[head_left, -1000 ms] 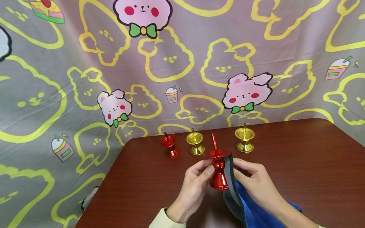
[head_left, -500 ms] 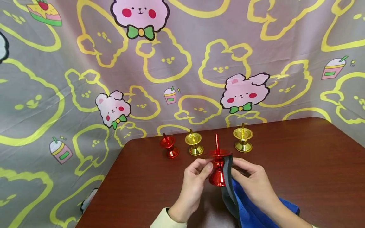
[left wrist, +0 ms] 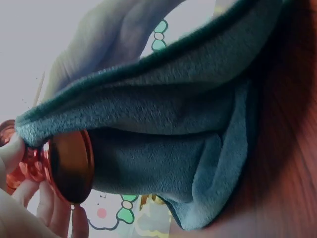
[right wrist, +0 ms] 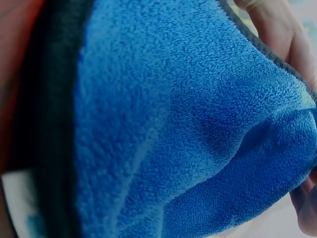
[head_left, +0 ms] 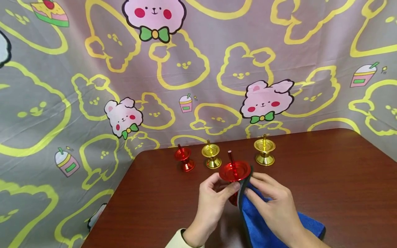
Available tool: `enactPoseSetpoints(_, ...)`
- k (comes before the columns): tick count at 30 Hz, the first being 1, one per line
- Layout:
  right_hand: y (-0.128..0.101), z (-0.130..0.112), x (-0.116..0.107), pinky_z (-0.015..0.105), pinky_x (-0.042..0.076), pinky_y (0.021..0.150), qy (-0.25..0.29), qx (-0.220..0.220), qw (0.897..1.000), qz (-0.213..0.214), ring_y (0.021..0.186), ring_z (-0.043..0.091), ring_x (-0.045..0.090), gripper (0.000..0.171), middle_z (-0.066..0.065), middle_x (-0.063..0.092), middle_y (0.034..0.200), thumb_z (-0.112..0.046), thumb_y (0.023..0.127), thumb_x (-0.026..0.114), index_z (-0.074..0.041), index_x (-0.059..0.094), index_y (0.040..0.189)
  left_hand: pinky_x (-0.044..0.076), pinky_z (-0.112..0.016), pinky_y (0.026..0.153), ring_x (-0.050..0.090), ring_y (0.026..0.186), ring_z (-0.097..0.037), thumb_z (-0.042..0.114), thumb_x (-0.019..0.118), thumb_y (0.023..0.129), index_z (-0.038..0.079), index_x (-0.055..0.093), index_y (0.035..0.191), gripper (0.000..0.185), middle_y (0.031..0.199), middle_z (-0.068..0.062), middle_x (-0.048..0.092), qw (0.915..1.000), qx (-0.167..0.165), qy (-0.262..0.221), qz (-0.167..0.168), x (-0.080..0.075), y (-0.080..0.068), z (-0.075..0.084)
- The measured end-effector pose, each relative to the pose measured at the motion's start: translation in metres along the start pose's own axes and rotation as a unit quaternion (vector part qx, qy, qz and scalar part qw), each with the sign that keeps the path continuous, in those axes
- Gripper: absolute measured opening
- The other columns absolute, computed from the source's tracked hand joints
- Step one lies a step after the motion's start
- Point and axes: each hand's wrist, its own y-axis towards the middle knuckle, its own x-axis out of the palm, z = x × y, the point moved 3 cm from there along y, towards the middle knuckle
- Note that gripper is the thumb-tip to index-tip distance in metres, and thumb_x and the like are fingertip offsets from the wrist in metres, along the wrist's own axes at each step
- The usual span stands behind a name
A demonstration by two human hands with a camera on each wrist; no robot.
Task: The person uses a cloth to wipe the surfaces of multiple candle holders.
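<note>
Step in hand: wiping red holder [head_left: 234, 174], held above table [head_left: 325, 172] near front edge. Left hand [head_left: 214, 196] pinches stem; right hand [head_left: 273, 203] presses cloth [head_left: 266, 224] against it. Next move likely needs holder rotated to unwiped side. Left wrist view alone shows holder base [left wrist: 69, 166] against cloth

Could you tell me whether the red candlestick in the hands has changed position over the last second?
Yes. The red candlestick has tipped toward the camera, so its dish now faces the lens, and its spike top sits lower against the gold candlestick behind.
</note>
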Motion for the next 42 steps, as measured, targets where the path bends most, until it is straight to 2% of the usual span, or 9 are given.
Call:
enactPoseSetpoints(8,0.0,-0.003,0.001,0.02,0.053,0.084,0.051,0.016,0.999,0.002,0.107,0.012,0.066,0.043,0.01,0.071,0.113,0.02,0.075,0.076,0.001,0.075,0.113,0.053,-0.024,0.076,0.066,0.084,-0.014,0.004,0.076,0.088,-0.002,0.072,0.113,0.027,0.097,-0.014,0.072,0.9992,0.009,-0.002,-0.039,-0.006,-0.001,-0.001)
enactPoseSetpoints(16,0.004,-0.001,-0.003,0.024,0.055,0.083,0.103,0.089,0.991,-0.018,0.107,0.013,0.067,0.036,0.011,0.07,0.115,0.016,0.083,0.072,0.0,0.074,0.115,0.052,-0.026,0.083,0.065,0.091,-0.013,0.007,0.072,0.092,-0.006,0.07,0.115,0.027,0.102,-0.011,0.072,0.9981,0.007,-0.01,-0.06,-0.007,-0.001,0.002)
enactPoseSetpoints(20,0.004,0.003,-0.005,0.026,0.055,0.084,0.167,0.123,0.978,-0.033,0.107,0.015,0.067,0.032,0.011,0.071,0.117,0.014,0.087,0.067,0.006,0.07,0.118,0.052,-0.026,0.085,0.064,0.092,-0.011,0.007,0.07,0.094,-0.01,0.068,0.115,0.028,0.101,-0.004,0.072,0.9974,0.006,-0.021,-0.069,-0.006,-0.002,0.005)
enactPoseSetpoints(25,0.002,0.013,-0.004,0.027,0.056,0.083,0.249,0.177,0.952,-0.037,0.103,0.016,0.069,0.029,0.009,0.073,0.113,0.013,0.092,0.063,0.008,0.069,0.12,0.05,-0.026,0.087,0.062,0.093,-0.012,0.008,0.068,0.096,-0.017,0.063,0.114,0.032,0.096,0.003,0.072,0.9952,-0.004,-0.054,-0.082,-0.006,-0.001,0.005)
enactPoseSetpoints(31,-0.004,0.022,0.001,0.027,0.055,0.082,0.297,0.215,0.93,-0.026,0.099,0.014,0.07,0.029,0.007,0.075,0.107,0.011,0.095,0.058,0.0,0.072,0.119,0.047,-0.025,0.083,0.055,0.087,-0.01,0.01,0.065,0.098,0.01,0.075,0.096,0.01,0.084,0.005,0.065,0.987,-0.037,-0.127,-0.092,-0.001,-0.001,-0.003)
enactPoseSetpoints(33,-0.005,0.024,0.002,0.027,0.056,0.082,0.282,0.228,0.932,-0.018,0.098,0.014,0.07,0.027,0.007,0.075,0.107,0.009,0.095,0.06,0.002,0.071,0.119,0.046,-0.025,0.08,0.055,0.083,-0.009,0.009,0.065,0.098,0.012,0.073,0.097,0.009,0.084,0.005,0.063,0.988,-0.05,-0.121,-0.081,-0.001,0.001,-0.007)
enactPoseSetpoints(37,-0.003,0.025,0.002,0.027,0.057,0.079,0.208,0.239,0.948,-0.007,0.098,0.015,0.071,0.028,0.005,0.075,0.107,0.003,0.093,0.068,0.006,0.069,0.121,0.047,-0.025,0.081,0.059,0.086,-0.01,0.01,0.066,0.098,0.001,0.066,0.108,0.013,0.091,0.001,0.067,0.9926,-0.075,-0.088,-0.036,0.0,0.004,-0.01)
enactPoseSetpoints(40,0.002,0.019,0.0,0.027,0.057,0.079,0.144,0.205,0.968,-0.001,0.098,0.015,0.071,0.031,0.005,0.075,0.109,0.001,0.09,0.072,0.002,0.071,0.121,0.049,-0.026,0.084,0.06,0.093,-0.013,0.01,0.068,0.096,-0.006,0.064,0.111,0.022,0.097,-0.003,0.068,0.9962,-0.063,-0.06,0.0,0.001,0.005,-0.006)
enactPoseSetpoints(42,0.005,0.014,-0.002,0.026,0.056,0.081,0.111,0.158,0.981,0.002,0.1,0.014,0.071,0.034,0.006,0.074,0.11,0.005,0.088,0.073,-0.001,0.072,0.121,0.05,-0.025,0.085,0.06,0.093,-0.014,0.01,0.07,0.095,-0.007,0.066,0.109,0.022,0.095,-0.004,0.067,0.9985,-0.039,-0.036,0.016,0.002,0.005,0.0)
